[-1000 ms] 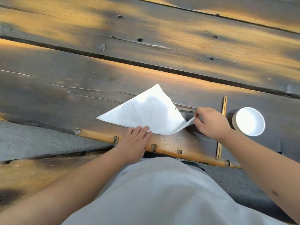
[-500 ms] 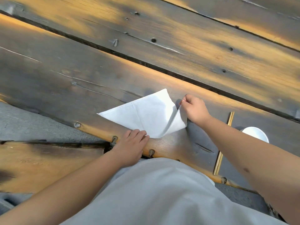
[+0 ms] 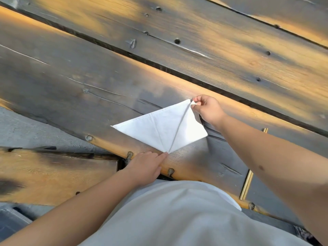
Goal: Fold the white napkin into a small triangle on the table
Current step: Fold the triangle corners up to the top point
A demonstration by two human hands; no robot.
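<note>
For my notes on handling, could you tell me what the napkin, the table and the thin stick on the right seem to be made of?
Napkin: looks like thin woven cloth, matte white, with a stitched-looking hem and sharp creases; stiff paper cannot be ruled out.
Table: heavy wood planks, scorched dark over amber, showing grain, cracks and knots.
Thin stick: pale yellow and straight, perhaps bamboo or wood; too small to tell.

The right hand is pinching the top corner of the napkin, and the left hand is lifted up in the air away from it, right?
Not quite. In the head view the left hand isn't in the air; its fingertips press the napkin's near corner onto the table. The right hand does pinch the top corner.
</note>
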